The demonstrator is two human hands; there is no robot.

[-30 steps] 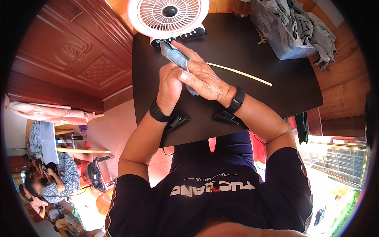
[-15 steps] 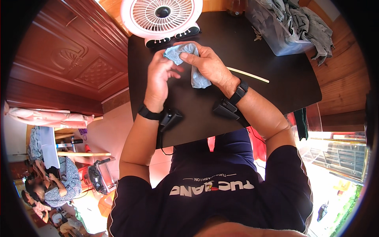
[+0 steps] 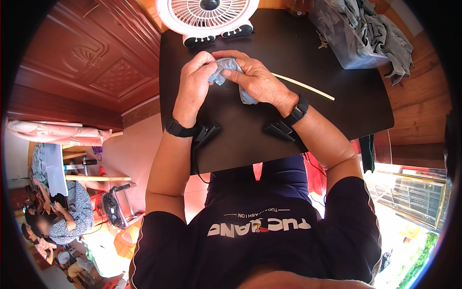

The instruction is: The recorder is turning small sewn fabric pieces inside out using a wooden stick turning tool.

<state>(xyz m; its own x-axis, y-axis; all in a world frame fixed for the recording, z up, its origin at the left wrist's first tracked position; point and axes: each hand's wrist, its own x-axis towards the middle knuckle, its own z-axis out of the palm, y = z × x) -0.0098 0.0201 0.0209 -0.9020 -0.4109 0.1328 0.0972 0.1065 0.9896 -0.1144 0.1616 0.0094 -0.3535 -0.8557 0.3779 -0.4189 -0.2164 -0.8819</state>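
Observation:
Above the dark table [image 3: 240,137], a small light-blue cloth [image 3: 248,96] is bunched up between my two hands. My right hand [image 3: 264,84] is closed around it, thumb laid over the top, and part of the cloth hangs below the palm. At the cloth's left end my left hand [image 3: 192,84] is closed, thumb and curled fingers pinching its edge. The fingertips of both hands are partly hidden. A thin pale strip [image 3: 308,88] lies on the table just right of my right hand.
A pink-and-white fan [image 3: 208,21] stands at the table's far left edge. Grey cloths [image 3: 385,38] overflow a clear plastic bin [image 3: 353,58] at the far right. A red-brown carved wooden panel [image 3: 91,62] rises at left. Other people [image 3: 72,212] sit at lower left.
My left hand's loose, blurred fingers have closed on the cloth's left end. The cloth is more gathered between the hands. The whole view has shifted slightly.

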